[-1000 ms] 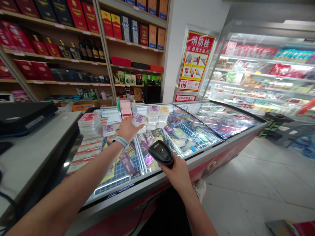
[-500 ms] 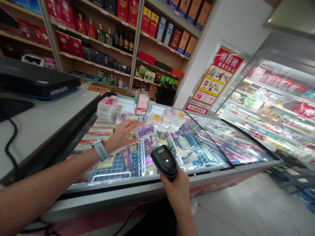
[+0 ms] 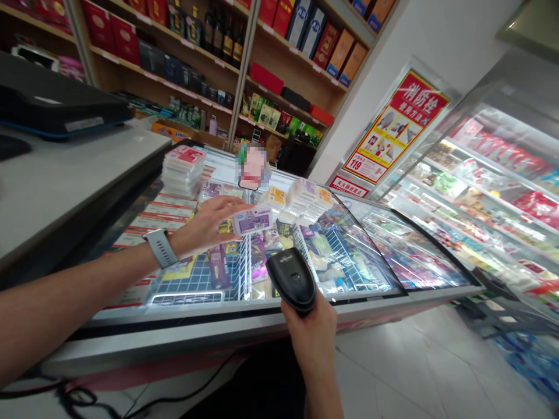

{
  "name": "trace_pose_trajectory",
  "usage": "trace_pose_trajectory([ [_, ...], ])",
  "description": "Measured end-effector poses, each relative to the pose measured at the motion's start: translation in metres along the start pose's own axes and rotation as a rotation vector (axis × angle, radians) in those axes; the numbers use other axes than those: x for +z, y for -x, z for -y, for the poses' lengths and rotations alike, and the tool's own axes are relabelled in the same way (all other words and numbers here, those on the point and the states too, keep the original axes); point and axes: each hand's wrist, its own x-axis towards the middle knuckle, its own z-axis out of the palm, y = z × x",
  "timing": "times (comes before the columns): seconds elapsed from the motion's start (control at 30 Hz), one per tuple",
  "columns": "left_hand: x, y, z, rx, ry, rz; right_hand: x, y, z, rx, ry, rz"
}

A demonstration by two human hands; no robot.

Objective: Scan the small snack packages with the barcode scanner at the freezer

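Note:
Held up above the glass-topped freezer point(image 3: 371, 294) is a flat clear plastic pack with a purple label point(image 3: 254, 222); my left hand point(image 3: 207, 226), with a grey watch band at the wrist, grips its left edge. My right hand point(image 3: 312, 329) is wrapped round the handle of a black barcode scanner point(image 3: 292, 279), whose head points toward the pack. Behind the pack, similar packs with purple and orange labels point(image 3: 303, 198) stand in stacks on the glass. A taller stack of red-labelled packs point(image 3: 183, 169) is at the left, with a single purple-labelled pack point(image 3: 212, 190) beside it.
Printed red-and-white sheets point(image 3: 157, 224) lie on the glass at left. A grey counter point(image 3: 87, 169) bears a black device point(image 3: 56, 105). A phone point(image 3: 252, 169) stands at the freezer's back. Bottle shelves point(image 3: 187, 43) rise behind. Black cables point(image 3: 187, 398) hang below.
The camera view has shifted, so the shelves appear higher. My left hand still grips the purple-labelled pack, now slightly lower and further left in view. The scanner stays in my right hand.

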Motion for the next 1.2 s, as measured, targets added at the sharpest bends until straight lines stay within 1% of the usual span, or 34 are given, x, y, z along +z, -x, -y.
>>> trace_pose_trajectory([
  [0.27,-0.005,-0.001,-0.007,0.069,-0.021,-0.036,0.000,-0.002,0.002,-0.037,-0.005,0.006],
  [0.47,-0.006,-0.001,-0.007,0.089,-0.027,-0.053,0.000,-0.004,0.005,-0.042,0.012,0.012],
  [0.63,-0.006,0.000,-0.005,0.073,-0.036,-0.040,-0.001,-0.004,0.007,-0.042,0.015,0.015],
  [0.87,-0.006,-0.002,-0.007,0.169,-0.074,-0.092,-0.002,-0.004,0.007,-0.038,-0.008,0.010],
  [1.07,-0.008,-0.003,-0.010,0.146,-0.054,-0.073,-0.002,-0.004,0.007,-0.069,-0.004,-0.006],
  [1.2,-0.011,-0.003,-0.012,0.132,-0.097,-0.070,-0.001,-0.009,0.006,-0.146,0.061,-0.057],
])
